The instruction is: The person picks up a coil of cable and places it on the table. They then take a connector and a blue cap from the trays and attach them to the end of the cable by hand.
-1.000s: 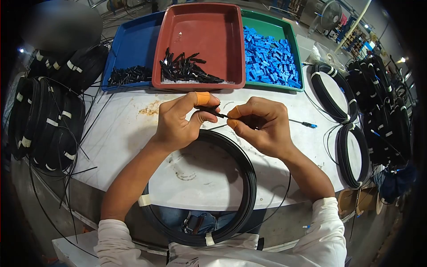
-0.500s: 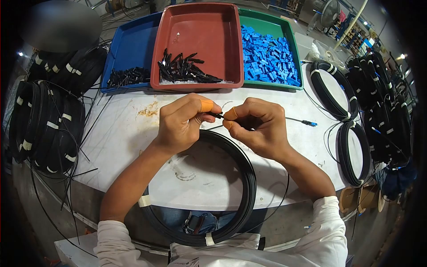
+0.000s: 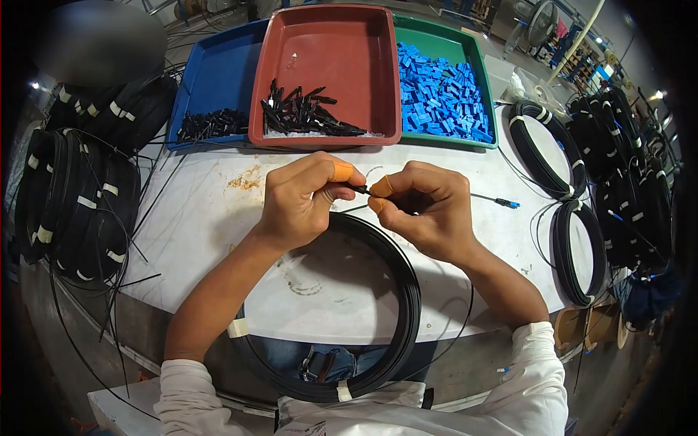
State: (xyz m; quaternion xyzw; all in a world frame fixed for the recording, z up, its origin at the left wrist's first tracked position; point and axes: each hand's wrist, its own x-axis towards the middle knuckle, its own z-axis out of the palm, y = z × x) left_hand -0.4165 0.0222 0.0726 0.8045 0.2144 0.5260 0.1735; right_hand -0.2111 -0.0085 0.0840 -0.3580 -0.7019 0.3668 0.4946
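Observation:
My left hand (image 3: 299,196) pinches a small black connector piece (image 3: 358,188) between thumb and index finger. My right hand (image 3: 429,205) closes its fingertips on the piece's other end; what else lies within those fingers is hidden. Orange finger covers show on both hands. Below them, a coil of black cable (image 3: 413,291) bound with white tape lies partly on the white table (image 3: 472,298) and partly over my lap. Beyond my right hand, a thin black cable ends in a connector with a blue tip (image 3: 507,203).
Behind my hands stand a blue tray (image 3: 218,73) with small black parts, a red tray (image 3: 327,58) with longer black pieces, and a green tray (image 3: 469,51) with blue connectors. Cable coils (image 3: 80,203) are stacked at left; two more coils (image 3: 578,254) lie at right.
Both hands stay pinched together at the black connector piece, with only a slight shift of the view. Everything else looks the same.

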